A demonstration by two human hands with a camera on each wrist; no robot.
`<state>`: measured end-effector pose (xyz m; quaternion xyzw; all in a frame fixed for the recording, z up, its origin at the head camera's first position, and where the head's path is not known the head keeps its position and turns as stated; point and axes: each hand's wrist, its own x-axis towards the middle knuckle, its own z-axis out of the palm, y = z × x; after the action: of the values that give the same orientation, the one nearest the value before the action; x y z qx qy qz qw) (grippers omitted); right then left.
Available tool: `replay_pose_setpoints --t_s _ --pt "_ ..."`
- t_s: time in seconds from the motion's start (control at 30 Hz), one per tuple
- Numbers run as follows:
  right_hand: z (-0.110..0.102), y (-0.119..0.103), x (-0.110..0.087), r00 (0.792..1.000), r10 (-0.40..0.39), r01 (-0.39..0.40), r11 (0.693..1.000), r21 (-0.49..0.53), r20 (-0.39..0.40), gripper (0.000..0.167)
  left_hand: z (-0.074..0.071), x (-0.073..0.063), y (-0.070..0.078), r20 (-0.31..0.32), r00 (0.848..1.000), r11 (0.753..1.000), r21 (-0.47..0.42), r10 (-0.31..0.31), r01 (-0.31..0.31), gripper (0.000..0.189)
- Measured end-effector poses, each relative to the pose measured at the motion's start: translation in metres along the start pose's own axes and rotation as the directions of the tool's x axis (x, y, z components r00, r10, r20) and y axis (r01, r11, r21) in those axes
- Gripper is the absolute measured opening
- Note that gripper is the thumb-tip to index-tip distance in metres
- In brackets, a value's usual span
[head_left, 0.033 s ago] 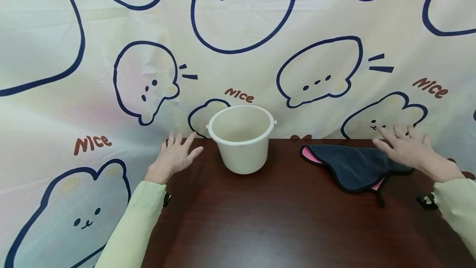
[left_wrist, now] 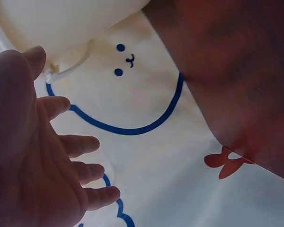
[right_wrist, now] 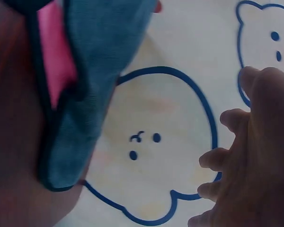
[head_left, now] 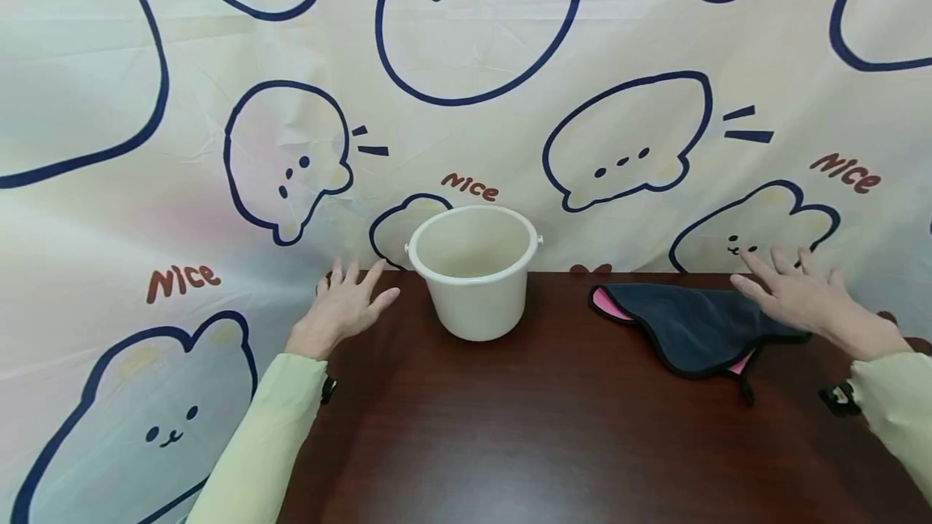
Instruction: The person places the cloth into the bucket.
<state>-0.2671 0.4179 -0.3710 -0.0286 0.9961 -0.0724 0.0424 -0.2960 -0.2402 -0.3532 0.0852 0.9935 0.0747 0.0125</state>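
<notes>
A cream-white bucket (head_left: pixel 479 307) stands upright at the back of the dark brown table (head_left: pixel 502 427). To its left my left hand (head_left: pixel 341 307) is held with fingers spread, apart from the bucket and holding nothing. In the left wrist view, the bucket's side (left_wrist: pixel 61 23) and part of its white handle (left_wrist: pixel 78 66) show beyond the thumb. A folded dark blue cloth (head_left: pixel 692 326), with black edging, a pink underside and a hanging loop, lies at the back right. Above its right end, my right hand (head_left: pixel 801 297) has its fingers spread and grips nothing; the right wrist view shows it apart from the cloth (right_wrist: pixel 85 118).
A pale curtain (head_left: pixel 466 144) printed with blue-outlined bears and the word "Nice" hangs behind the table and down its left side. The bucket and the cloth both sit close to the table's back edge, with bare tabletop between them.
</notes>
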Motion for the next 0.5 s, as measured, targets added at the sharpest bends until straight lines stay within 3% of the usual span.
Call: replay_pose_setpoints --t_s 0.2,0.5 --pt "0.005 0.004 -0.006 0.999 -0.004 0.004 1.0 -0.01 -0.034 0.086 0.0 0.001 0.004 -0.004 1.0 1.0 0.016 0.01 -0.01 0.08" --pt "-0.001 -0.011 -0.006 0.998 -0.022 0.02 0.999 -0.039 -0.061 0.084 0.001 0.0 0.006 -0.003 1.0 1.0 0.022 0.007 -0.007 0.079"
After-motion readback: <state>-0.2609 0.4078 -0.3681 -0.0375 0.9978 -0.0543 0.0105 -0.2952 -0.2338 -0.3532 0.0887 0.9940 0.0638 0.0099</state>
